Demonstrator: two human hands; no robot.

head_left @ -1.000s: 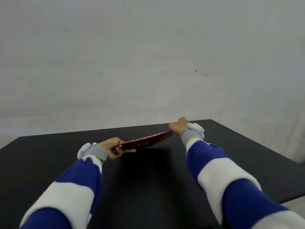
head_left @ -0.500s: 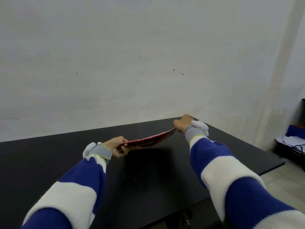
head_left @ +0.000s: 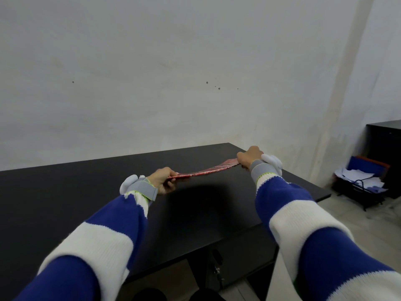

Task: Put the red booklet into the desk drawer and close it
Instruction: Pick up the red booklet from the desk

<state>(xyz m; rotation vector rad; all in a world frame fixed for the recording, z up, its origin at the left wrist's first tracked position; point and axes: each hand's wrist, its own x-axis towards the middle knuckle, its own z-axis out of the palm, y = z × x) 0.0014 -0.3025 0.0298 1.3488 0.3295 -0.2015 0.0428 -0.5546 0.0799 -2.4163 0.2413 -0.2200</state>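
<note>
I hold the thin red booklet (head_left: 206, 170) just above the black desk (head_left: 65, 192), seen almost edge-on and sagging in the middle. My left hand (head_left: 162, 180) pinches its near left end. My right hand (head_left: 249, 157) grips its far right end, a little higher. Under the desk's front right edge a dark drawer unit (head_left: 245, 253) shows, with a key in its lock (head_left: 217, 270). I cannot tell whether the drawer is open.
A plain white wall rises behind the desk. At the right, on the tiled floor, stands a black wire rack (head_left: 360, 187) with papers and a blue folder, beside a dark cabinet (head_left: 384, 153). The desk's right edge ends near my right forearm.
My view has swung right and dropped, which brings the desk's front edge, the drawer unit and the rack into sight. Both hands still hold the booklet, now flatter and nearer the desk's right side.
</note>
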